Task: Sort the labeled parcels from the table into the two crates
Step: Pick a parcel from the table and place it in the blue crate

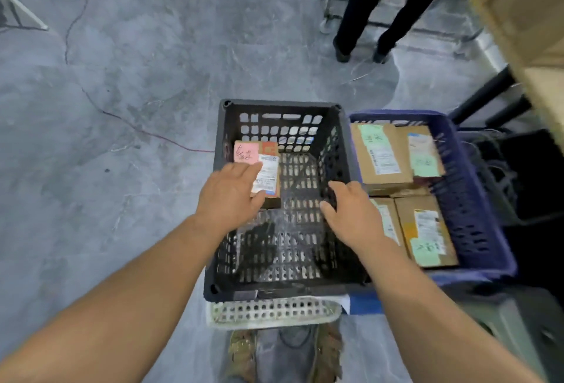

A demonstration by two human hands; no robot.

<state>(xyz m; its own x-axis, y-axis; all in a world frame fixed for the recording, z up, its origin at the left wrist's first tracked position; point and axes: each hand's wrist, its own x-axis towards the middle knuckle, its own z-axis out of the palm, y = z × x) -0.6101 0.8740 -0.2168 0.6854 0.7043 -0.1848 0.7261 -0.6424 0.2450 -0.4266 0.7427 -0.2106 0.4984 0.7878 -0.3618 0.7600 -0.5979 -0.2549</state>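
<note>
A black crate point(341, 150) stands on the floor in front of me. Inside it, at the far left, lies one cardboard parcel point(266, 150) with a pink note and a white shipping label. My left hand point(232, 196) hovers over the parcel's near end with fingers relaxed; whether it touches the parcel I cannot tell. Over the crate's right side my right hand point(351, 214) is spread with fingers loose and holds nothing. To the right, a blue crate point(476, 199) holds several cardboard parcels point(381, 156) with green notes and white labels.
A white perforated basket point(274, 311) sits under the black crate's near edge. A person in dark trousers point(366, 16) stands at the back right. A cardboard box point(525, 16) looms at the upper right. A thin cable point(158, 135) runs across the grey floor.
</note>
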